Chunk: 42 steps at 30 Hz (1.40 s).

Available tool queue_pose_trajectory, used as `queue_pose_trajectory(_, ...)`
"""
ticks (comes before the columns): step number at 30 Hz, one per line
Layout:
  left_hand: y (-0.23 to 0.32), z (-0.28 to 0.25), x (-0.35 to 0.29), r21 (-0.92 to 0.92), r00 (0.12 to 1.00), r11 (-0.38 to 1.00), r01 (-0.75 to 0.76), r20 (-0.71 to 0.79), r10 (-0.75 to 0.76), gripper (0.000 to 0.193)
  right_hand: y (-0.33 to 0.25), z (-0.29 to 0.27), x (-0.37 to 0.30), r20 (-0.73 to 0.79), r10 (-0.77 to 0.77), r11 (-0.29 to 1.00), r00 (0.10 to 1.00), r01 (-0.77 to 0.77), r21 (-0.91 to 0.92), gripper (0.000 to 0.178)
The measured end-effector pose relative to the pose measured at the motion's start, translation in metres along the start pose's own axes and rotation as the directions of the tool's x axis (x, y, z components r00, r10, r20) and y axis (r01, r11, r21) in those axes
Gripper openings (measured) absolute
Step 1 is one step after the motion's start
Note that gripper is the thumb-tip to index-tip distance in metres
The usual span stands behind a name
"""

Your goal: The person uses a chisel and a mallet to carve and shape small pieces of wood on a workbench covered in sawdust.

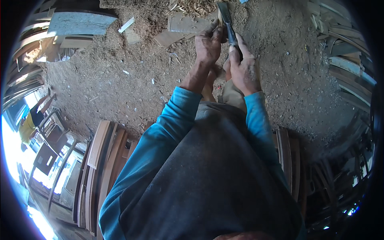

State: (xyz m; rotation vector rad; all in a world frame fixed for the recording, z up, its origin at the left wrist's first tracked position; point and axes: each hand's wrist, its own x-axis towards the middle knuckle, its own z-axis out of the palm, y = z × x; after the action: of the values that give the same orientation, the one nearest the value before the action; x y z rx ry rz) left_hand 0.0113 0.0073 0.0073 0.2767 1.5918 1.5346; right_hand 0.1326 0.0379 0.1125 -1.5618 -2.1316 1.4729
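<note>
My right hand (245, 72) is closed round the dark handle of a broad-bladed knife (225, 15), which points away from me at the top of the view. Just left of the blade, my left hand (209, 47) grips a narrow pale stick of wood (219, 23); the fingers hide most of it. Blade and stick lie close together, and whether they touch I cannot tell. Curled wood shavings (196, 7) are heaped beyond my hands, partly over a flat board (187, 24) on the ground.
Planks (80, 23) are stacked at the far left, and more timber (346, 64) lies at the right. Boards (98, 146) stand at my near left, others (285, 160) at my right. A person in yellow and dark clothes (29, 127) is at the left edge. Sawdust covers the dirt floor (104, 88).
</note>
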Motion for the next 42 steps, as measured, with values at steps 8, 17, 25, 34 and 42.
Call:
queue_pose_trajectory(8,0.009,-0.002,0.001,-0.032,1.000,0.999,-0.004,-0.001,0.004,0.041,-0.006,-0.005,-0.010,-0.004,-0.019,1.000,1.000,0.019,-0.012,0.051)
queue_pose_trajectory(17,0.003,-0.005,0.004,-0.053,1.000,0.998,0.024,0.020,-0.023,0.040,0.003,0.010,0.019,-0.062,-0.069,0.993,0.996,0.062,-0.104,0.050)
queue_pose_trajectory(25,-0.004,-0.007,0.006,-0.020,0.998,1.000,-0.002,0.065,0.003,0.042,0.014,0.012,0.024,-0.105,-0.114,0.992,0.988,0.108,-0.062,0.049)
queue_pose_trajectory(34,-0.006,-0.016,0.006,-0.120,0.992,0.992,0.049,0.120,-0.034,0.038,0.009,0.011,-0.013,-0.085,-0.097,0.995,0.992,0.098,-0.002,0.050)
queue_pose_trajectory(42,-0.005,-0.016,0.003,-0.127,0.992,0.987,0.095,0.096,-0.084,0.039,0.017,0.023,-0.024,-0.087,-0.046,0.999,0.995,0.046,-0.002,0.052)
